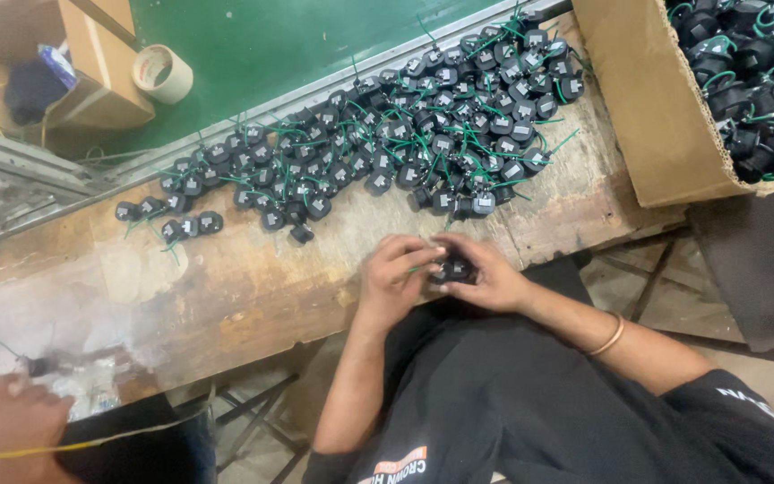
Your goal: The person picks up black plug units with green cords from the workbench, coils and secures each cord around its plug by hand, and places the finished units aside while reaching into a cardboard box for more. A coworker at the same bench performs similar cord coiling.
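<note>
My left hand (393, 273) and my right hand (493, 276) meet at the near edge of a worn wooden bench (253, 278). Together they grip one small black round part (455, 268) with a thin green wire. My right wrist carries a bangle (608, 338). Just beyond my hands, a wide spread of several of the same black parts with green wires (387, 143) lies across the bench, from the left to the far right.
A cardboard box (647, 108) at the right holds more black parts. Behind the bench runs a green belt (279, 45) with a tape roll (163, 73) and a brown box (100, 54). Another person's hand (11, 417) works at the lower left.
</note>
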A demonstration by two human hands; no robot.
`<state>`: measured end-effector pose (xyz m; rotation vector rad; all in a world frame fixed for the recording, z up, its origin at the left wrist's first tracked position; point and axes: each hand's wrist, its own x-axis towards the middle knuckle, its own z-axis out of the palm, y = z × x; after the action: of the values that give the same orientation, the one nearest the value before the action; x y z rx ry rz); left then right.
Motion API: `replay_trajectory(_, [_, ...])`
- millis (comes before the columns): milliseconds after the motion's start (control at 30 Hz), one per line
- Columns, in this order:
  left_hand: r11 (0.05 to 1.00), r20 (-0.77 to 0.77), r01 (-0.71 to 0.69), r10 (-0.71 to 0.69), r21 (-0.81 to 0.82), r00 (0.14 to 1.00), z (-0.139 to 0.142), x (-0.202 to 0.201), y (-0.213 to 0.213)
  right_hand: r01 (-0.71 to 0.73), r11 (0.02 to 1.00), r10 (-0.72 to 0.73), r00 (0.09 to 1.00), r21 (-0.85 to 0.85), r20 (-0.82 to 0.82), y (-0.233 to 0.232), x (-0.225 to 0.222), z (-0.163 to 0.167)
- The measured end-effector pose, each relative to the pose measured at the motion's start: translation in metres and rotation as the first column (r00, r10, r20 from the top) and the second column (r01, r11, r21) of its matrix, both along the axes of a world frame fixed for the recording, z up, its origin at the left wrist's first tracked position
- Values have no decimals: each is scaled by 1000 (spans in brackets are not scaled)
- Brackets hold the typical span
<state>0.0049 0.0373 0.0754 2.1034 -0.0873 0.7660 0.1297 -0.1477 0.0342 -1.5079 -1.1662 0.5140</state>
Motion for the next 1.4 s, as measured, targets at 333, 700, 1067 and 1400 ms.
replay_trajectory(333, [984,97,77,-62,-159,993,-7,-2,-15,135,990,-135,991,31,-6,-1,-3,-14])
replay_trajectory(700, [943,55,-141,165,-301,985,-12,28,-27,103,986,-118,986,133,118,0,-8,9])
replay_trajectory(1067, [910,-103,-415,414,5,905,-12,54,6,-20,993,56,946,115,-320,-10,0,-17])
replay_trajectory(1400, [804,72,12,39,-595,997,1,5,-8,68,991,-75,995,113,60,-6,2,-18])
